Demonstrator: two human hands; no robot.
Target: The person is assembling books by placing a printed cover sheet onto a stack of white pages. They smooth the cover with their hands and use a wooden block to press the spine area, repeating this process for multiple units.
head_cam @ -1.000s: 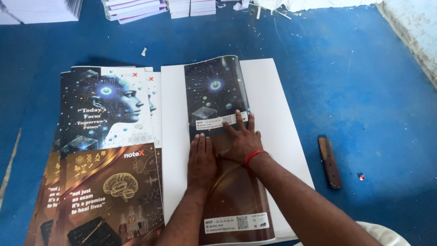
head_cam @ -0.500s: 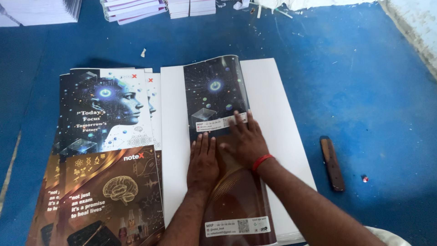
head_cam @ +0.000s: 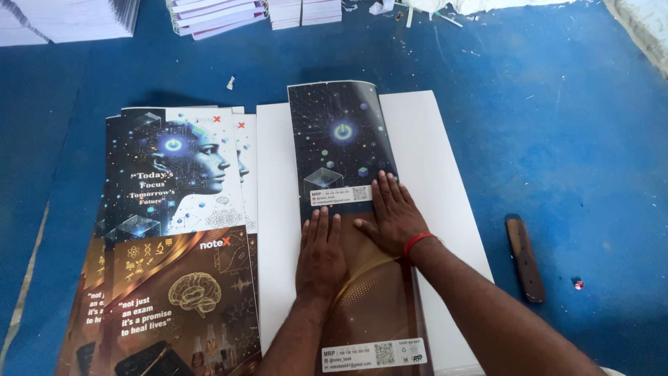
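A folded printed cover sheet (head_cam: 358, 230), dark with a starry circuit design above and brown below, lies lengthwise on a white board (head_cam: 431, 167) on the blue floor (head_cam: 570, 125). Both hands press flat on its middle, fingers spread, grasping nothing. The left hand (head_cam: 320, 254) rests on the sheet's left half; the right hand (head_cam: 393, 216), with a red wrist band (head_cam: 417, 242), lies just beside it, its fingertips near a white label strip.

To the left, touching the board's left edge, sits a fanned stack of printed covers (head_cam: 174, 230) showing a glowing face and a golden brain. Right of the board, well apart, lies a dark wooden stick (head_cam: 525, 259), with a small red bit (head_cam: 578, 284) near it. Stacks of notebooks (head_cam: 216, 15) line the floor's far edge.
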